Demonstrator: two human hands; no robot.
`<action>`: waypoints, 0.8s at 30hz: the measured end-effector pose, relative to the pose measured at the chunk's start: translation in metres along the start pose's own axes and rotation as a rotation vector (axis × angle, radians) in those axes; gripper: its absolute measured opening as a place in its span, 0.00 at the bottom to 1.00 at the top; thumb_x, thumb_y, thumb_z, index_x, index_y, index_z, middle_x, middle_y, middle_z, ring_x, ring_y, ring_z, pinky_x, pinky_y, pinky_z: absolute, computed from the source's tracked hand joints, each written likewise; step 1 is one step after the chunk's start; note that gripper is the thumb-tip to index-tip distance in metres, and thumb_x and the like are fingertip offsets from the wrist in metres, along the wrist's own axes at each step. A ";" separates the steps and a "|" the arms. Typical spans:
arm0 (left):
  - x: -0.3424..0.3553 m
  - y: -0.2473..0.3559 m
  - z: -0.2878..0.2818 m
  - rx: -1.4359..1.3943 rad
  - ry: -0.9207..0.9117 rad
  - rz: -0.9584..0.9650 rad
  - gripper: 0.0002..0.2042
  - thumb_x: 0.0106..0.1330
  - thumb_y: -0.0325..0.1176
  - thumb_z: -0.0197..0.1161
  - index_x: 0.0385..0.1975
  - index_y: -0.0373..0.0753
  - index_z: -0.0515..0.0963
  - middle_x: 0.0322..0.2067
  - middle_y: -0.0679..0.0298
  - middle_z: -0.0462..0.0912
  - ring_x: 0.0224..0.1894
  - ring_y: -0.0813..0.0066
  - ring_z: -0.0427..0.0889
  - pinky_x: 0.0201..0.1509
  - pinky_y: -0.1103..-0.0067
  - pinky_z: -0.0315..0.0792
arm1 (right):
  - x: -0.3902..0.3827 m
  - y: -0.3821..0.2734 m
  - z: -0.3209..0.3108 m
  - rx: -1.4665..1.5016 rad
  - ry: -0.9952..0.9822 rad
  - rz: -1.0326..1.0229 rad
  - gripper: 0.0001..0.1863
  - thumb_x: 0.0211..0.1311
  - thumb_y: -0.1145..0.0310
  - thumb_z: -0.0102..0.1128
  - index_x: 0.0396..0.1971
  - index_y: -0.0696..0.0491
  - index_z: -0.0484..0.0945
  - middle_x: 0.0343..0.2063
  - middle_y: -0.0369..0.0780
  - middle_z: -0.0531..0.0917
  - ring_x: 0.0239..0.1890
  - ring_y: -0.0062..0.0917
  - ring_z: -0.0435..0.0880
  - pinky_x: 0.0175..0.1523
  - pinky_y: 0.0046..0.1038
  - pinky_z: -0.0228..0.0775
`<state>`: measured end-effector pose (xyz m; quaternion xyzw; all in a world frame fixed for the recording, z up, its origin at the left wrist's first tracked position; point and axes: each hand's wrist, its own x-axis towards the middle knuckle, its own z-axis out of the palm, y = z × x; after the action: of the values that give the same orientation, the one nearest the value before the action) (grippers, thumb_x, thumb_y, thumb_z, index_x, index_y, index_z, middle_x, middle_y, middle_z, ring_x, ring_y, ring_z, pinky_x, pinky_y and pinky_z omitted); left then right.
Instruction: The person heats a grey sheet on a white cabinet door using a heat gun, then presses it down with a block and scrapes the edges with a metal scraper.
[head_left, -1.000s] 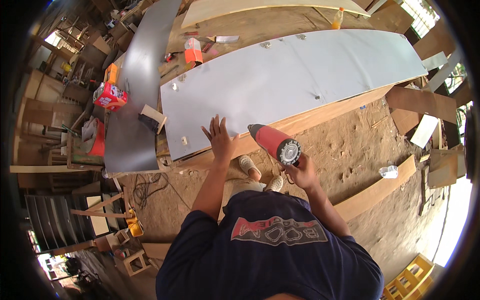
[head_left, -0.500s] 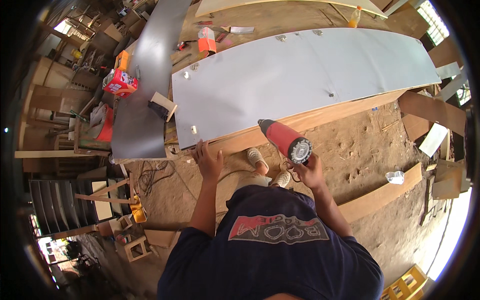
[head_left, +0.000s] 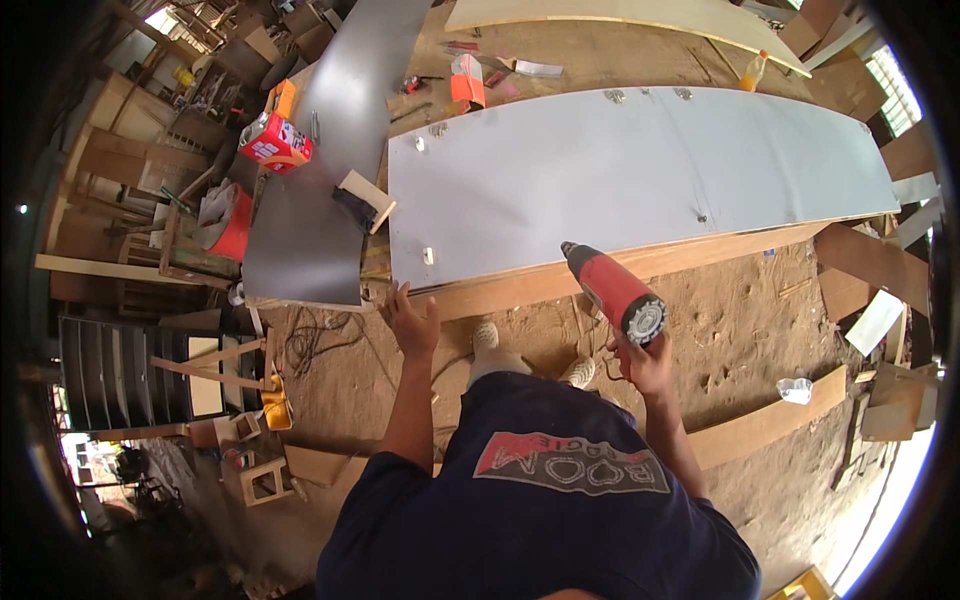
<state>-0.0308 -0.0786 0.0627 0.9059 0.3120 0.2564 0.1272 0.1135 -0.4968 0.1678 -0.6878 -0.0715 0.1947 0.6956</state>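
My right hand (head_left: 645, 362) is wrapped round the handle of a red and black heat gun (head_left: 617, 297). The gun's dark nozzle points away from me, over the near edge of a long cabinet door or panel with a smooth grey face (head_left: 560, 180). I cannot tell whether the nozzle touches it. At the panel's near left corner is my left hand (head_left: 410, 322), fingers spread, the fingertips by the wooden edge. Metal fittings like hinges (head_left: 615, 97) sit along the panel's far side.
A dark glossy sheet (head_left: 310, 240) lies left of the panel, bearing a red tin (head_left: 275, 143) and a wood-backed block (head_left: 365, 200). A bottle (head_left: 753, 72) stands beyond the panel. Cable (head_left: 320, 340) is coiled on the dirt floor; a curved board (head_left: 770, 420) lies at right.
The view has shifted, so the panel appears farther right and lower. My feet are wider apart. My left hand has moved slightly left along the panel's corner; the heat gun stays in my right hand.
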 end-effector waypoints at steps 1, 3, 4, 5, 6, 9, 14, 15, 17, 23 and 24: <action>0.012 -0.005 0.003 -0.008 0.005 0.005 0.29 0.66 0.37 0.71 0.65 0.38 0.71 0.69 0.51 0.71 0.76 0.50 0.65 0.82 0.46 0.46 | 0.003 -0.001 0.008 -0.006 0.015 -0.027 0.07 0.67 0.75 0.69 0.40 0.62 0.86 0.25 0.34 0.87 0.24 0.14 0.81 0.27 0.22 0.71; 0.035 -0.013 0.008 -0.066 -0.008 -0.042 0.28 0.68 0.38 0.69 0.66 0.38 0.71 0.70 0.50 0.71 0.76 0.50 0.64 0.83 0.45 0.46 | 0.006 -0.010 0.027 0.008 0.077 -0.035 0.06 0.67 0.74 0.70 0.38 0.62 0.86 0.24 0.35 0.86 0.23 0.13 0.81 0.26 0.22 0.70; 0.047 -0.019 0.010 -0.073 -0.010 -0.038 0.28 0.68 0.38 0.69 0.66 0.38 0.71 0.70 0.50 0.71 0.76 0.50 0.64 0.83 0.45 0.46 | 0.007 -0.009 0.033 0.012 0.091 -0.001 0.06 0.67 0.74 0.70 0.38 0.61 0.86 0.24 0.35 0.86 0.22 0.14 0.80 0.25 0.22 0.69; 0.058 -0.025 0.011 -0.084 -0.023 -0.037 0.28 0.68 0.39 0.70 0.66 0.39 0.71 0.70 0.49 0.70 0.76 0.50 0.64 0.82 0.45 0.46 | 0.006 -0.010 0.041 0.015 0.104 0.038 0.06 0.67 0.73 0.70 0.38 0.61 0.86 0.23 0.35 0.86 0.21 0.14 0.80 0.25 0.22 0.68; 0.069 -0.033 0.012 -0.096 -0.035 -0.037 0.28 0.68 0.40 0.70 0.66 0.39 0.71 0.70 0.49 0.70 0.76 0.50 0.64 0.82 0.45 0.47 | 0.008 -0.009 0.057 0.057 0.179 0.017 0.06 0.68 0.73 0.70 0.37 0.60 0.86 0.22 0.36 0.86 0.19 0.14 0.78 0.23 0.21 0.67; 0.105 -0.057 0.014 -0.032 0.032 0.061 0.27 0.64 0.37 0.73 0.63 0.37 0.75 0.68 0.47 0.73 0.72 0.46 0.68 0.77 0.51 0.58 | 0.010 -0.017 0.076 -0.003 0.168 0.108 0.06 0.67 0.73 0.71 0.37 0.60 0.86 0.20 0.34 0.84 0.18 0.14 0.77 0.24 0.21 0.67; 0.160 -0.110 0.025 -0.095 0.016 -0.012 0.24 0.65 0.39 0.73 0.59 0.38 0.79 0.68 0.45 0.74 0.72 0.46 0.69 0.76 0.48 0.58 | 0.014 -0.022 0.131 0.022 0.368 0.053 0.07 0.66 0.71 0.68 0.36 0.61 0.86 0.19 0.32 0.82 0.18 0.14 0.77 0.26 0.23 0.71; 0.170 -0.119 0.030 -0.089 0.017 -0.052 0.23 0.65 0.41 0.73 0.58 0.38 0.80 0.67 0.44 0.75 0.72 0.46 0.70 0.76 0.48 0.58 | 0.016 -0.022 0.138 0.015 0.385 0.053 0.07 0.66 0.71 0.68 0.36 0.61 0.86 0.19 0.32 0.82 0.18 0.14 0.77 0.26 0.23 0.71; 0.193 -0.134 0.040 -0.098 0.007 -0.073 0.24 0.65 0.41 0.72 0.59 0.40 0.78 0.67 0.44 0.74 0.72 0.46 0.70 0.77 0.44 0.55 | 0.018 -0.023 0.151 -0.042 0.407 0.093 0.08 0.66 0.71 0.69 0.36 0.61 0.86 0.19 0.32 0.82 0.18 0.14 0.77 0.27 0.22 0.73; 0.261 -0.145 0.078 -0.044 -0.067 -0.235 0.31 0.63 0.49 0.74 0.61 0.38 0.75 0.68 0.41 0.73 0.76 0.46 0.66 0.77 0.40 0.53 | 0.020 -0.029 0.195 -0.042 0.507 0.157 0.08 0.66 0.71 0.71 0.35 0.61 0.85 0.20 0.33 0.82 0.20 0.14 0.78 0.29 0.22 0.75; 0.271 -0.145 0.082 -0.034 -0.098 -0.295 0.35 0.61 0.53 0.74 0.63 0.36 0.74 0.69 0.39 0.71 0.77 0.45 0.64 0.78 0.40 0.52 | 0.020 -0.029 0.200 -0.040 0.517 0.155 0.08 0.66 0.71 0.71 0.35 0.61 0.85 0.20 0.33 0.82 0.20 0.14 0.78 0.29 0.22 0.75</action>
<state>0.1240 0.1992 0.0418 0.8593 0.4309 0.1957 0.1942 0.0637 -0.3033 0.2013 -0.7317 0.1572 0.0638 0.6602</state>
